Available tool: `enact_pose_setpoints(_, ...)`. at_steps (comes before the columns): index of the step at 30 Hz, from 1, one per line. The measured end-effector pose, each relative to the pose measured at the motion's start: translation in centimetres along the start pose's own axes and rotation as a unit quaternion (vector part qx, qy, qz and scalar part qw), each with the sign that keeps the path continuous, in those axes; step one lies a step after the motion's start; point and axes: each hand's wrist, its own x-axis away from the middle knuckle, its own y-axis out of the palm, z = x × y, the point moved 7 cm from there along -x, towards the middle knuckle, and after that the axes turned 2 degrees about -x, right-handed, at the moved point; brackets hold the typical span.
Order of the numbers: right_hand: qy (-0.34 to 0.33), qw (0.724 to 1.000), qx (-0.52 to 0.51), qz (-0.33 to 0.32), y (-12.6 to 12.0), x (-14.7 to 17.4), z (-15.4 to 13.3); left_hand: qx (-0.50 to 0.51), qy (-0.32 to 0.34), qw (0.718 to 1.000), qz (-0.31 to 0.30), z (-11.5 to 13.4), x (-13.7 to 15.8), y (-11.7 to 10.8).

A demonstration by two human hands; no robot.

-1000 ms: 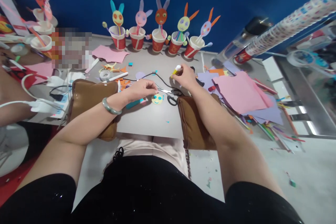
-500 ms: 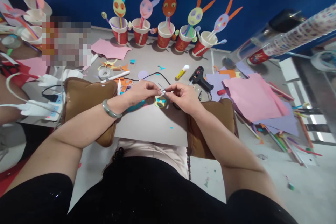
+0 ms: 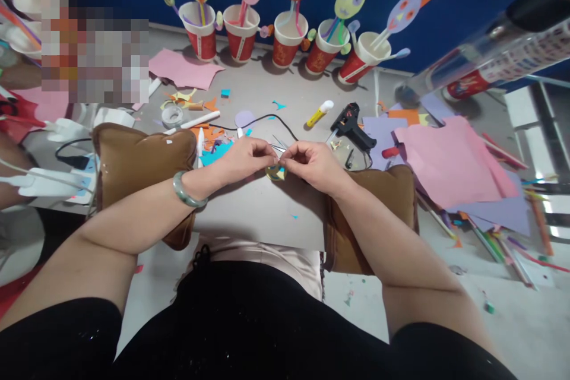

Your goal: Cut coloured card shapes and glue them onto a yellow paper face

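My left hand (image 3: 249, 158), with a bangle at the wrist, is in a pinch at the middle of the table. Its fingertips meet those of my right hand (image 3: 314, 167), which is pinched too. Whatever small piece they hold is hidden by the fingers. Just beyond the fingertips show thin, pointed metal blades (image 3: 280, 143); I cannot tell whether they are held or lying down. Below the fingertips is a small yellow paper oval (image 3: 276, 174) with blue pieces on it, partly covered by my hands.
Along the blue wall stand red paper cups (image 3: 288, 50) with paper rabbit heads on straws. A black glue gun (image 3: 354, 126) and a yellow glue stick (image 3: 319, 114) lie beyond my right hand. Brown cushions (image 3: 140, 157) flank the workspace. Pink paper (image 3: 449, 160) lies right, a power strip (image 3: 82, 181) left.
The camera view has tilted down and come slightly closer. My fingertips have drawn together over the yellow oval, covering more of it.
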Motion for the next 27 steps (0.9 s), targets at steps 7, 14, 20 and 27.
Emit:
enact_pose_setpoints(7, 0.012, 1.0, -0.009, -0.016, 0.0, -0.2, 0.5, -0.04, 0.002, 0.999, -0.005, 0.4, 0.2, -0.1)
enact_pose_setpoints(14, 0.049, 0.996, 0.029, -0.064, 0.5, -0.1, 1.4, -0.193, 0.088, 0.976, 0.055, 1.5, 0.4, -1.3)
enact_pose_setpoints(20, 0.028, 0.991, 0.094, -0.09, 0.7, -0.2, 2.0, -0.397, 0.227, 0.89, 0.001, 2.3, 1.3, 0.1)
enact_pose_setpoints(27, 0.019, 0.987, 0.139, -0.08, 0.7, -0.4, 2.2, -0.552, 0.298, 0.775, -0.075, 2.4, 2.6, 1.7)
